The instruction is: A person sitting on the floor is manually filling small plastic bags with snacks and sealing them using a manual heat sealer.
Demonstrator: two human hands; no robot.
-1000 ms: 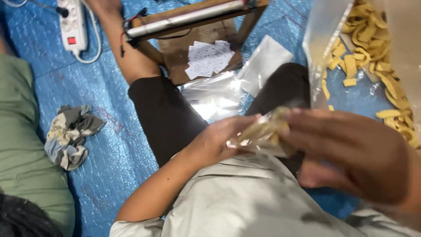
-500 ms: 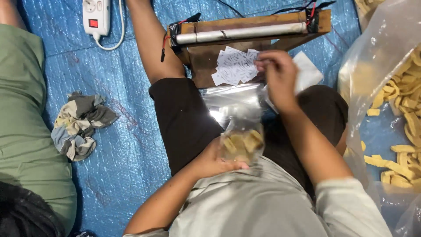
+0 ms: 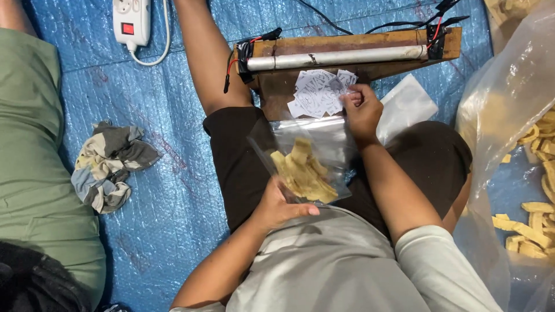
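Note:
My left hand holds a small clear plastic bag filled with yellow snack strips, over my lap. My right hand reaches forward and pinches at a pile of small printed paper slips lying on the wooden base of a heat sealer. A stack of empty clear bags rests across my thighs under the filled bag.
A big clear sack of yellow snack strips stands at the right. A white power strip lies at the top left, a crumpled grey rag at the left, beside a person in green. Blue sheeting covers the floor.
My right hand went from the filled bag out to the paper slips and now closes on them. The left hand has tilted the filled bag up so the strips show.

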